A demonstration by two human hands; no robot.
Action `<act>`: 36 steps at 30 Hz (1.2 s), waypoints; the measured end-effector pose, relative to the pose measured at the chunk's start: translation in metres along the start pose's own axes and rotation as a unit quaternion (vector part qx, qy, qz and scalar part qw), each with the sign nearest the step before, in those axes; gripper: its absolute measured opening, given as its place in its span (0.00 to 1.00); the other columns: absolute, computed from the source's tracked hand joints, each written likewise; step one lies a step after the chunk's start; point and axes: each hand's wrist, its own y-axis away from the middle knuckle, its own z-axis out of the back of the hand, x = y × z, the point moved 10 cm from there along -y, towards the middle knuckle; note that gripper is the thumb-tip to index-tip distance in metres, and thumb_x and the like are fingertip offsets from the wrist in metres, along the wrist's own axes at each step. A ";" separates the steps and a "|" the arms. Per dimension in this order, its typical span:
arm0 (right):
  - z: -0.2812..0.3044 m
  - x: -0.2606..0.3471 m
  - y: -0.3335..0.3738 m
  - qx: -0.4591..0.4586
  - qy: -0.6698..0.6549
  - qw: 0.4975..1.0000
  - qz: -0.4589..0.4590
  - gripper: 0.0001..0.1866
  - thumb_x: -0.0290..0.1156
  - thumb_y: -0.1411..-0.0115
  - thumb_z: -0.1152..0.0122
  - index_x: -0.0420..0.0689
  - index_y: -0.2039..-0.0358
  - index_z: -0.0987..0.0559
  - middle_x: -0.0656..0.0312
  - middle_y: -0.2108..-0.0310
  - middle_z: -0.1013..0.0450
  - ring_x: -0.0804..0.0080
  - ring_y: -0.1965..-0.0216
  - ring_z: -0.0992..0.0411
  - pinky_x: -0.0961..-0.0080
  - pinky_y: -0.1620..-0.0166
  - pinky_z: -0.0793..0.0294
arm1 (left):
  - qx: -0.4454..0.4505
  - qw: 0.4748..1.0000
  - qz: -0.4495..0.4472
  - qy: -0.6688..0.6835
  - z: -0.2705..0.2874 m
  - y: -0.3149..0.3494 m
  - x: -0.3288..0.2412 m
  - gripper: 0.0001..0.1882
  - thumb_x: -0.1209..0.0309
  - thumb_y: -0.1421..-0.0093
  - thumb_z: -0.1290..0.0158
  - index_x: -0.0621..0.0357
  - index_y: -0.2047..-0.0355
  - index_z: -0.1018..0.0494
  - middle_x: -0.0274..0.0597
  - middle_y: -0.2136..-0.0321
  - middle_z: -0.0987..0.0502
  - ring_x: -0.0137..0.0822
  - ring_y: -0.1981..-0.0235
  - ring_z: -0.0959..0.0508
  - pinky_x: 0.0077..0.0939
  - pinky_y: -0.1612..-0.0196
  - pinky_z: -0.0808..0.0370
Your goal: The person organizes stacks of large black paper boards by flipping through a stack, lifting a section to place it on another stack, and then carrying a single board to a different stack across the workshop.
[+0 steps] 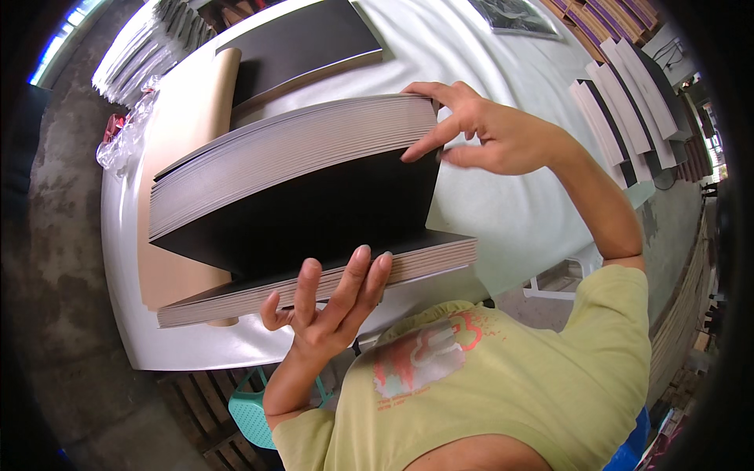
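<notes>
In front of me a thick book or album with black pages (314, 204) and pale page edges stands partly open. Its upper block of pages (290, 161) is lifted off the lower block (416, 261), leaving a dark wedge between them. My left hand (330, 310) grips the near edge of the lower block, fingertips on top and thumb at the left; the palm side is partly hidden. At the right end of the upper block, my right hand (491, 129) holds the corner, one finger on top and another along its lower edge. Whether a spine joins the blocks is hidden.
Brown paper (182, 137) lies under the book on the white-covered table (503, 212). Behind is another large black board or book (314, 39). Pale-edged stacks (628, 102) stand at right, plastic-wrapped bundles (145, 55) at far left. A green stool (251, 412) is below the table's front edge.
</notes>
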 end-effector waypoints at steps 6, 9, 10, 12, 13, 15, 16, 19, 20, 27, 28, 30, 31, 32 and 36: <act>0.003 0.012 0.004 0.013 0.020 0.998 0.051 0.43 0.49 0.79 0.20 0.59 0.54 0.23 0.46 0.38 0.53 0.57 0.45 0.45 0.67 0.52 0.35 | 0.063 0.996 0.021 0.063 -0.005 -0.009 0.004 0.17 0.64 0.43 0.47 0.29 0.53 0.28 0.22 0.48 0.29 0.54 0.37 0.50 0.43 0.43 0.62; 0.003 0.017 0.005 -0.006 0.060 0.995 0.085 0.44 0.48 0.81 0.20 0.59 0.54 0.23 0.44 0.39 0.53 0.56 0.46 0.45 0.67 0.52 0.35 | 0.049 0.996 0.024 0.076 -0.006 -0.009 0.004 0.17 0.63 0.43 0.47 0.29 0.53 0.28 0.24 0.48 0.29 0.55 0.36 0.52 0.43 0.42 0.63; 0.003 0.015 0.004 -0.002 0.054 0.996 0.075 0.44 0.47 0.80 0.20 0.59 0.54 0.23 0.44 0.39 0.53 0.57 0.47 0.44 0.68 0.52 0.35 | 0.048 0.995 0.029 0.078 -0.007 -0.008 0.004 0.17 0.63 0.44 0.46 0.28 0.54 0.28 0.23 0.48 0.29 0.54 0.36 0.52 0.43 0.42 0.63; 0.003 0.011 0.003 0.004 0.043 0.998 0.055 0.43 0.46 0.79 0.20 0.60 0.54 0.23 0.46 0.38 0.53 0.58 0.47 0.43 0.69 0.53 0.35 | 0.046 0.995 0.039 0.083 -0.008 -0.007 0.005 0.17 0.62 0.45 0.45 0.28 0.54 0.27 0.22 0.49 0.29 0.52 0.36 0.51 0.42 0.42 0.63; 0.004 0.011 0.002 0.003 0.026 0.998 0.055 0.40 0.44 0.77 0.20 0.60 0.55 0.22 0.48 0.39 0.51 0.60 0.47 0.42 0.70 0.54 0.35 | 0.035 0.996 0.046 0.069 -0.006 -0.004 0.006 0.16 0.58 0.46 0.45 0.25 0.55 0.27 0.19 0.50 0.28 0.48 0.38 0.46 0.43 0.42 0.61; 0.008 0.011 -0.001 0.000 -0.008 0.999 0.054 0.36 0.40 0.73 0.21 0.61 0.56 0.21 0.52 0.39 0.48 0.64 0.48 0.41 0.73 0.57 0.34 | 0.012 0.997 0.058 0.040 -0.002 0.006 0.007 0.15 0.51 0.47 0.44 0.21 0.58 0.26 0.13 0.53 0.27 0.40 0.43 0.37 0.44 0.42 0.58; 0.009 0.008 -0.002 0.001 -0.025 0.999 0.039 0.31 0.37 0.70 0.22 0.59 0.59 0.20 0.54 0.40 0.46 0.66 0.48 0.40 0.75 0.59 0.35 | -0.006 0.998 0.041 0.037 -0.001 0.006 0.005 0.15 0.50 0.48 0.44 0.21 0.58 0.26 0.13 0.53 0.28 0.38 0.43 0.37 0.44 0.42 0.58; 0.010 0.004 -0.006 0.005 -0.071 0.997 0.013 0.19 0.29 0.62 0.27 0.54 0.65 0.19 0.59 0.47 0.37 0.66 0.45 0.41 0.72 0.56 0.36 | -0.033 0.999 0.007 0.019 0.001 0.004 0.002 0.14 0.50 0.48 0.44 0.20 0.58 0.26 0.11 0.53 0.29 0.34 0.44 0.38 0.42 0.41 0.58; 0.011 0.002 -0.007 0.005 -0.084 0.996 0.016 0.16 0.27 0.60 0.29 0.52 0.66 0.19 0.60 0.52 0.32 0.62 0.42 0.44 0.67 0.50 0.37 | -0.023 1.000 0.006 0.010 0.001 0.000 0.002 0.14 0.50 0.47 0.45 0.20 0.58 0.26 0.10 0.53 0.29 0.33 0.44 0.38 0.42 0.41 0.58; 0.004 0.007 -0.001 -0.007 -0.010 0.998 0.062 0.15 0.21 0.55 0.37 0.54 0.66 0.18 0.55 0.41 0.47 0.64 0.48 0.40 0.78 0.65 0.30 | 0.013 0.999 0.037 -0.013 0.001 -0.006 0.003 0.15 0.50 0.46 0.45 0.17 0.57 0.28 0.10 0.55 0.26 0.36 0.44 0.37 0.41 0.41 0.60; 0.003 0.008 0.001 -0.007 0.000 0.999 0.047 0.16 0.23 0.56 0.35 0.55 0.64 0.18 0.55 0.40 0.48 0.64 0.48 0.40 0.77 0.64 0.30 | 0.013 0.999 0.037 0.002 0.001 -0.006 0.003 0.14 0.56 0.45 0.46 0.20 0.57 0.27 0.14 0.54 0.26 0.40 0.42 0.39 0.40 0.42 0.59; 0.000 0.007 0.002 0.022 -0.012 1.000 0.000 0.26 0.41 0.62 0.27 0.53 0.58 0.20 0.47 0.38 0.52 0.51 0.43 0.47 0.62 0.48 0.35 | 0.014 0.999 0.037 0.033 0.001 -0.007 0.004 0.16 0.66 0.43 0.48 0.26 0.56 0.26 0.20 0.52 0.26 0.47 0.40 0.42 0.37 0.46 0.57; 0.002 0.011 0.004 0.017 0.001 1.000 0.024 0.29 0.42 0.65 0.25 0.53 0.58 0.20 0.46 0.39 0.51 0.50 0.43 0.47 0.61 0.47 0.36 | 0.013 0.999 0.036 0.036 0.001 -0.008 0.003 0.16 0.67 0.43 0.48 0.27 0.56 0.26 0.21 0.52 0.27 0.47 0.39 0.43 0.37 0.46 0.57; 0.004 0.014 0.006 0.011 0.015 0.999 0.048 0.32 0.44 0.69 0.23 0.54 0.58 0.20 0.46 0.39 0.50 0.49 0.43 0.47 0.60 0.46 0.37 | 0.011 0.999 0.036 0.039 0.001 -0.009 0.003 0.16 0.67 0.43 0.48 0.27 0.56 0.26 0.22 0.52 0.27 0.48 0.39 0.43 0.38 0.46 0.57; 0.004 0.020 0.006 0.008 0.036 0.996 0.079 0.42 0.45 0.81 0.20 0.55 0.57 0.21 0.43 0.40 0.50 0.46 0.43 0.48 0.59 0.45 0.39 | 0.020 0.998 0.038 0.048 0.000 -0.010 0.004 0.17 0.68 0.44 0.49 0.28 0.56 0.26 0.24 0.51 0.27 0.49 0.38 0.44 0.38 0.46 0.57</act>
